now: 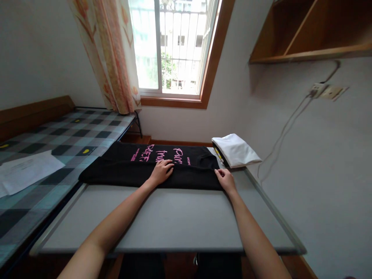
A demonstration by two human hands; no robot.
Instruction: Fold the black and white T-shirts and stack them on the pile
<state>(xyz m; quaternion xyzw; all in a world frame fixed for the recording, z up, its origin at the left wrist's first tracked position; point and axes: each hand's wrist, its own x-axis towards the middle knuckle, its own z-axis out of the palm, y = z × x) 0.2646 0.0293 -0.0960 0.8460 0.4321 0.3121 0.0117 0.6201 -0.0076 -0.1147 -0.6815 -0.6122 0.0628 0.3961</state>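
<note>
A black T-shirt (116,172) with pink lettering lies across the far half of the table, its near part folded over toward the print. My left hand (162,171) rests palm down at the middle of the fold, fingers stretched out on the cloth. At the right end of the fold, my right hand (226,179) pinches the edge of the T-shirt between thumb and fingers. Just beyond that hand sits a stack of folded clothes, with a white folded garment (236,150) on top and darker cloth beneath it.
The grey-white table (180,221) has a raised rim. To the left stands a bed with a checked cover (95,133), where white papers (29,172) lie. A cable (280,137) hangs along the right wall below a wooden shelf (314,54). The window is ahead.
</note>
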